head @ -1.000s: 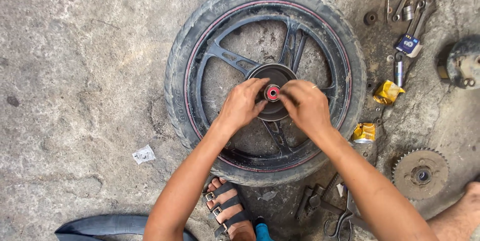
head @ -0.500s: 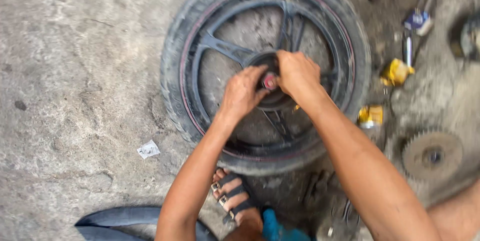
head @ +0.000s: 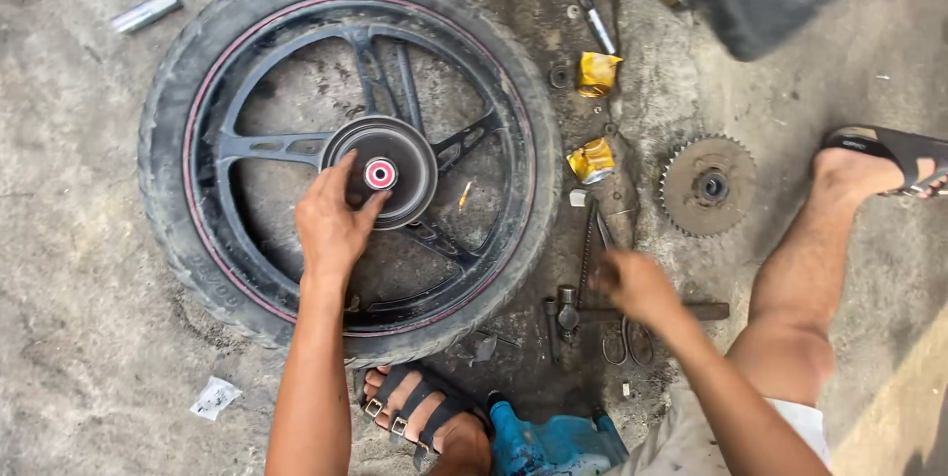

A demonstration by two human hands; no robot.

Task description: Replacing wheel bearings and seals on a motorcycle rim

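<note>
Black rubber-tyred wheel (head: 346,155) lies flat on the concrete floor (head: 79,318), steadied at its hub (head: 380,173) by the left hand (head: 331,224), fingers spread, nothing clasped, while the blurred right hand (head: 637,283) hovers over tools (head: 583,313), its grasp unclear.

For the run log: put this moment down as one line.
left hand: resting on wheel hub | right hand: blurred, over tools on ground | wheel: flat on concrete | sprocket: right of wheel
</note>
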